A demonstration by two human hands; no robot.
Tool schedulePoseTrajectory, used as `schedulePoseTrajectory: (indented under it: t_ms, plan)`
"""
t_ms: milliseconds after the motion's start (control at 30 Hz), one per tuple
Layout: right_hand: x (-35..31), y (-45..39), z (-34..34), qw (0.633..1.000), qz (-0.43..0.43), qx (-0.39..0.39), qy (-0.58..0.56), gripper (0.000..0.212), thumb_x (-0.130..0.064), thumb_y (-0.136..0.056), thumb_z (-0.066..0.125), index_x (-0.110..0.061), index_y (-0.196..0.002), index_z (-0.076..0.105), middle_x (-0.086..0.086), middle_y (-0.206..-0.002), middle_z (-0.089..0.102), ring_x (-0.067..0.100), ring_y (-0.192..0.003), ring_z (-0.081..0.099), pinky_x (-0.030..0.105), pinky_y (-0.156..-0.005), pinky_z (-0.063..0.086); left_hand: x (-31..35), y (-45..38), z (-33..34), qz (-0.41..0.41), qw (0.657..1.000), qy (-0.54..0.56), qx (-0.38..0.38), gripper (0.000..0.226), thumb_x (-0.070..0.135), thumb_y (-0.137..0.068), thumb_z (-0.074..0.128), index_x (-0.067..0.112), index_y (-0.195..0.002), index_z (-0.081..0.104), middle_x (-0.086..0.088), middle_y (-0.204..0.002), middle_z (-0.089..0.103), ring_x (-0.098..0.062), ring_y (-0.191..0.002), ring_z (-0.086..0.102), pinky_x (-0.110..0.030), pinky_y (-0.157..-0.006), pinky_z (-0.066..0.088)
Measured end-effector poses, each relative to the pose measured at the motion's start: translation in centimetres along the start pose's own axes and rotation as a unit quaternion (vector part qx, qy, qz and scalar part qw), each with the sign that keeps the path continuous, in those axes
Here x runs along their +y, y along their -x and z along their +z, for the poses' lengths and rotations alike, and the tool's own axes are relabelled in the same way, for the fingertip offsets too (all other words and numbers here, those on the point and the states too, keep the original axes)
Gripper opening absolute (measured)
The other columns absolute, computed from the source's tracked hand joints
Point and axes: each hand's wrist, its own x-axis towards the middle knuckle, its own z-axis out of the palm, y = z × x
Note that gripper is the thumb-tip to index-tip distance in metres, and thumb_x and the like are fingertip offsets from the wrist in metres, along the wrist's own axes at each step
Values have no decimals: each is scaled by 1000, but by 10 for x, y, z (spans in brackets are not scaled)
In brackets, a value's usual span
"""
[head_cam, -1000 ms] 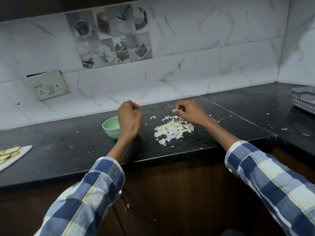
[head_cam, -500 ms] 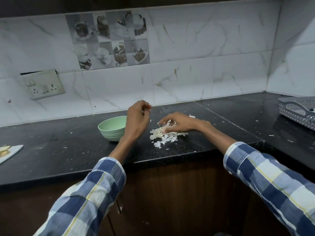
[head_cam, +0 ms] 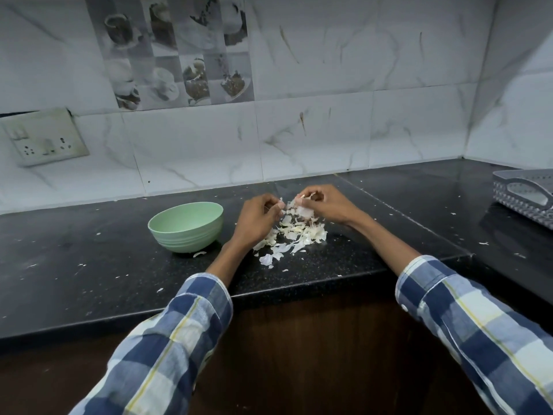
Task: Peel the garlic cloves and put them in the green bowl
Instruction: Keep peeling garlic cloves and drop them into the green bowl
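Left hand (head_cam: 258, 216): hovered over the left edge of the peel pile, fingers curled in, tips pinching a small pale scrap at its right side.
Right hand (head_cam: 326, 206): sat just right of the left one, fingers curled round a pale clove (head_cam: 302, 208) that showed under the fingertips.
Hands together: close, nearly touching, both raised a little above the pile, the clove between them and nearer the right.
Clove: whether skin was on it could not be told; it blurred into the peels behind.
Peels (head_cam: 294, 233): a loose white heap on the table, straight below and just in front of both hands, a few flakes strayed toward the edge.
Bowl (head_cam: 186, 227): green, upright, on the table just left of the left hand, apart from it; its inside was only partly seen, and nothing could be made out in it.
Table (head_cam: 89, 259): black, speckled, dotted with tiny white bits.
Basket (head_cam: 526, 194): grey, perforated, at the far right, well apart from the hands.
Socket (head_cam: 45, 139): on the tiled wall, far left.
Sleeves (head_cam: 167, 339): blue-and-white check, both forearms reaching in from below.
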Motion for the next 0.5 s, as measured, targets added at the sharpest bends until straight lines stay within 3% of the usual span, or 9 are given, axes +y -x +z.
schedulePoseTrajectory:
  t_ms: [67, 167, 300, 367, 433, 500]
  plan:
    - [4, 0, -3, 1000, 2, 25, 8, 16, -41, -98, 66, -26, -94, 69, -22, -75, 67, -17, -63, 57, 21, -69, 37, -5, -2, 4, 5, 1000, -20, -7, 22, 31, -107, 60, 13, -105, 72, 1, -88, 77, -17, -79, 75, -49, -82, 63]
    - [9, 1, -3, 999, 2, 22, 42, 25, -44, -98, 65, -20, -94, 72, -14, -80, 70, -6, -66, 60, 24, -71, 44, -9, -2, 5, 20, 999, -40, -7, 21, 35, -105, 64, 16, -104, 73, 6, -87, 75, -13, -79, 73, -45, -82, 63]
    - [13, 4, 3, 996, -5, 61, 58, 43, -54, -102, 54, -20, -89, 76, -11, -57, 51, -1, -45, 40, 22, -58, 38, -10, 3, 6, 58, 992, -90, -63, 15, 35, -99, 73, 21, -104, 74, 11, -94, 72, -4, -86, 67, -35, -83, 60]
    - [13, 5, 1, 995, -21, 69, 75, 29, -44, -101, 62, -19, -91, 74, -9, -67, 62, -1, -55, 52, 25, -61, 46, -7, 5, 7, 77, 986, -120, -83, 17, 35, -97, 74, 19, -102, 76, 8, -96, 71, -7, -87, 67, -37, -83, 59]
    - [14, 5, 0, 994, -29, 57, 86, 11, -28, -95, 73, -18, -97, 70, -6, -87, 72, 7, -78, 67, 28, -76, 56, -4, 6, 6, 82, 982, -138, -94, 18, 34, -95, 75, 18, -101, 78, 6, -97, 71, -11, -88, 67, -41, -85, 58]
    - [14, 6, 1, 995, -38, 58, 77, 15, -21, -91, 77, -18, -102, 67, -6, -96, 73, 12, -89, 69, 28, -83, 56, -1, 5, 7, 85, 978, -161, -99, 17, 34, -93, 76, 19, -98, 79, 5, -96, 70, -15, -93, 64, -43, -88, 55]
